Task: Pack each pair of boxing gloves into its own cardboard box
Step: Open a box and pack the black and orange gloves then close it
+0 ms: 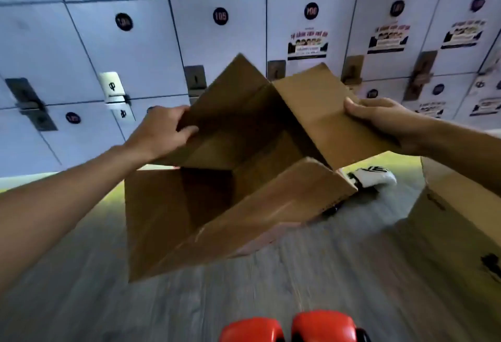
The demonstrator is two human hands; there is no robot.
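Numbered lockers (217,37) fill the wall behind a grey floor (189,301). An open box (217,214) is held above the floor, tilted, its inside bare. One flap is pinched by the left hand (162,132), the opposite flap by the right hand (379,119). Red gloves (292,328) lie at the near edge. A white glove (376,177) lies behind the box, beside a second box (461,214) whose inside cannot be seen.

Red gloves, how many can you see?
2: both red gloves lie side by side on the floor at the bottom edge, partly cut off. More may be hidden behind the box.
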